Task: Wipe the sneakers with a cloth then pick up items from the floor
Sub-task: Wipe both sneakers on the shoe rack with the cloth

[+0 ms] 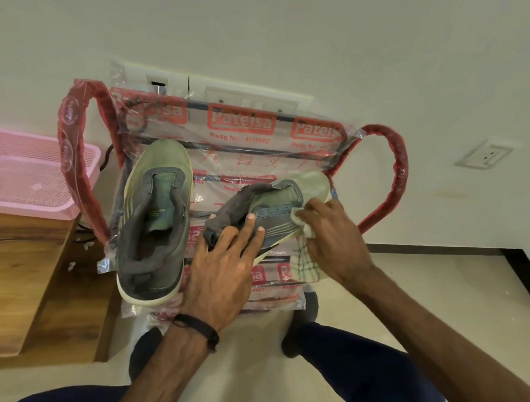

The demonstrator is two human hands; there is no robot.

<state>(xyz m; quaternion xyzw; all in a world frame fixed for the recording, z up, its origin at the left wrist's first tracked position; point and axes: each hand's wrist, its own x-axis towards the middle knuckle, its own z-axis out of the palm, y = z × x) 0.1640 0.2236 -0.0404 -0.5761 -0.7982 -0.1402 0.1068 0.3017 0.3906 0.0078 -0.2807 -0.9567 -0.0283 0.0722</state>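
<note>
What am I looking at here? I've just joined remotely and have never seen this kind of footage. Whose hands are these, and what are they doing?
There is no machine: this is one picture from a wide-angle camera worn on a person's head, looking down at their own two hands. Their knees show at the bottom edge.

Two grey-green sneakers lie on a red chair wrapped in printed plastic. The left sneaker lies untouched. The left hand steadies the right sneaker, fingers laid over its collar. The right hand grips a white checked cloth and presses it to that sneaker's side.

To the left, a pink basket stands on a wooden table. Small white scraps lie on the floor beside it.
</note>
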